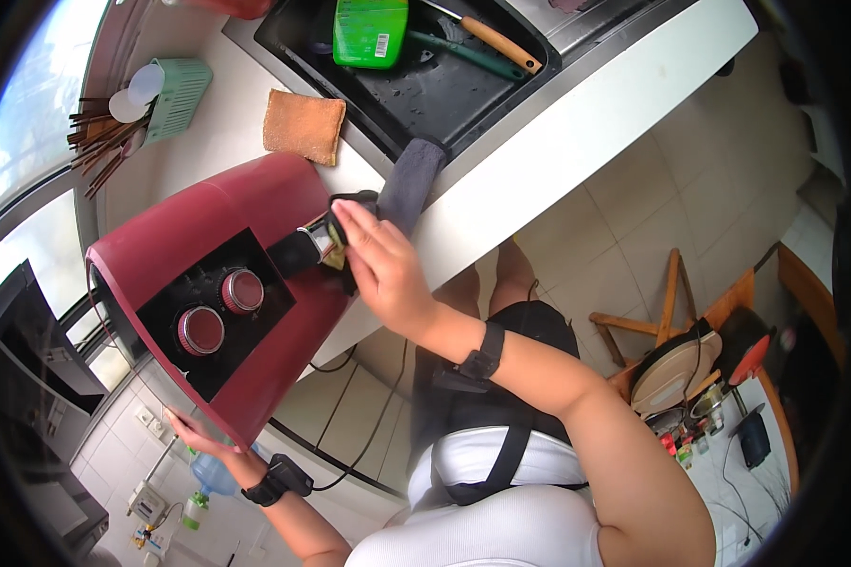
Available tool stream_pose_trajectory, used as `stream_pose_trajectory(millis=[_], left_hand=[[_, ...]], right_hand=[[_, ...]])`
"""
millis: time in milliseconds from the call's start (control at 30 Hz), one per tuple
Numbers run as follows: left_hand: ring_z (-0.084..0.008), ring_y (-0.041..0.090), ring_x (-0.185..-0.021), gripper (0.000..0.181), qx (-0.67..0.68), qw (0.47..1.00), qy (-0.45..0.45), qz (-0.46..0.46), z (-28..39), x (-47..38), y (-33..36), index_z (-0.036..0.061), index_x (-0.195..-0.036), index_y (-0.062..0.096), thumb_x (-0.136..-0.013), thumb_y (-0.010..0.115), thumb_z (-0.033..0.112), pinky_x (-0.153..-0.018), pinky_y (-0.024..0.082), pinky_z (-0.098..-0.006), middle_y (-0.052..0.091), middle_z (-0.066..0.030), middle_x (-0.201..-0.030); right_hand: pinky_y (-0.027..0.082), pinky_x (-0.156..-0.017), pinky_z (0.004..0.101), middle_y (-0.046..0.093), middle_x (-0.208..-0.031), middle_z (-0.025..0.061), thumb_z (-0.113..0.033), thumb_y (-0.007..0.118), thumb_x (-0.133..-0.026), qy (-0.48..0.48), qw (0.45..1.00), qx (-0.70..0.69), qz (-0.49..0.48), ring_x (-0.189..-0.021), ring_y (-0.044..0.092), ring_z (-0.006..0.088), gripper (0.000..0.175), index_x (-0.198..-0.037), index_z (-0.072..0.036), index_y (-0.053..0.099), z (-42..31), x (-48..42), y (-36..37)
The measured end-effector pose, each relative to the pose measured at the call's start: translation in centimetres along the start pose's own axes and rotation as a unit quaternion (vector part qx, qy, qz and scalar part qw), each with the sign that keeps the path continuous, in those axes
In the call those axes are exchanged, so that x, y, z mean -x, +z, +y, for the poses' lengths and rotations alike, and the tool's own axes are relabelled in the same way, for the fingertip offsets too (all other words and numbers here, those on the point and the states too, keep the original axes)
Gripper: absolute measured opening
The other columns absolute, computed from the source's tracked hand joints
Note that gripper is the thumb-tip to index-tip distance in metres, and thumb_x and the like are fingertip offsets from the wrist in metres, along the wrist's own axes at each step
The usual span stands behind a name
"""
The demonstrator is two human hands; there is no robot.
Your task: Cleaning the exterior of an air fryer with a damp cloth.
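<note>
A dark red air fryer (220, 198) with two knobs on a black panel is on the white counter. My right hand (383, 266) is at its handle (294, 253), fingers extended and close together over a crumpled dark and yellow-green cloth or pad (335, 255). Its exact kind is partly hidden by the fingers. At the fryer's lower left edge, my left hand (202, 434) holds the casing, its fingers reaching along the far side. Beside my right hand, a grey rolled cloth (411, 177) lies over the sink edge. An orange-brown scouring pad (303, 127) lies behind the fryer.
A black sink (425, 106) holds a green bottle (371, 32), a wooden-handled utensil (500, 44) and a dark green-handled one. A green basket (179, 99) with chopsticks stands near the window. Cords hang by the counter's front. At right are a folded wooden stand and a cluttered table.
</note>
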State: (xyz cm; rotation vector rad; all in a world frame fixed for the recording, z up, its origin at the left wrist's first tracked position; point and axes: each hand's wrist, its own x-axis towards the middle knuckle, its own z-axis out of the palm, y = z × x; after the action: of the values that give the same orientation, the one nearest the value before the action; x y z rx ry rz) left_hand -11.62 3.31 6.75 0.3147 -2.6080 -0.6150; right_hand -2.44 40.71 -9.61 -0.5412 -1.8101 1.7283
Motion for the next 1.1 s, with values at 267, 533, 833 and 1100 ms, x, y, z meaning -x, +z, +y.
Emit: stream_pose_trajectory(millis=[267, 533, 833, 1100], left_hand=[[-0.0147, 0.054, -0.093, 0.04, -0.05, 0.997, 0.053, 0.022, 0.9, 0.8, 0.3, -0.0056, -0.124, 0.057, -0.108, 0.042, 0.028, -0.086, 0.047, -0.0272, 0.06, -0.007, -0.111], [-0.0243, 0.06, -0.117, 0.034, -0.06, 0.997, 0.003, 0.038, 2.5, 1.2, 0.9, -0.0089, -0.128, 0.059, -0.105, 0.052, 0.014, -0.104, 0.044, -0.0305, 0.063, -0.0178, -0.131], [-0.0182, 0.055, -0.106, 0.039, 0.006, 1.0, 0.007, 0.019, 2.9, 1.4, 1.1, -0.0069, -0.129, 0.056, -0.108, 0.044, 0.024, -0.096, 0.044, -0.0295, 0.059, -0.0111, -0.124], [-0.0134, 0.055, -0.106, 0.04, 0.22, 0.968, -0.115, 0.042, 6.7, 3.2, 2.2, -0.0075, -0.127, 0.058, -0.108, 0.045, 0.025, -0.097, 0.043, -0.0259, 0.06, -0.0057, -0.117]], right_hand=[[0.05, -0.087, 0.0374, 0.056, -0.14, 0.0183, 0.007, 0.056, -0.089, 0.003, 0.998, -0.069, -0.003, -0.091, 0.061, 0.0342, 0.053, -0.142, 0.001, 0.05, -3.0, 0.0, 0.2], [0.05, -0.085, 0.0378, 0.056, -0.141, 0.0179, 0.006, 0.055, -0.09, 0.046, 0.998, -0.041, -0.005, -0.091, 0.062, 0.0324, 0.051, -0.141, 0.0, 0.052, -2.4, 0.0, 0.1], [0.049, -0.089, 0.0385, 0.044, -0.153, 0.014, 0.011, 0.058, -0.079, -0.09, 0.995, -0.044, -0.008, -0.093, 0.058, 0.0304, 0.059, -0.136, -0.003, 0.058, -1.1, 1.0, 1.4], [0.05, -0.087, 0.0357, 0.052, -0.146, 0.0171, 0.01, 0.055, -0.091, 0.02, 0.997, -0.047, 0.05, -0.092, 0.062, 0.031, 0.056, -0.146, -0.001, 0.047, 0.7, 1.1, 1.6]])
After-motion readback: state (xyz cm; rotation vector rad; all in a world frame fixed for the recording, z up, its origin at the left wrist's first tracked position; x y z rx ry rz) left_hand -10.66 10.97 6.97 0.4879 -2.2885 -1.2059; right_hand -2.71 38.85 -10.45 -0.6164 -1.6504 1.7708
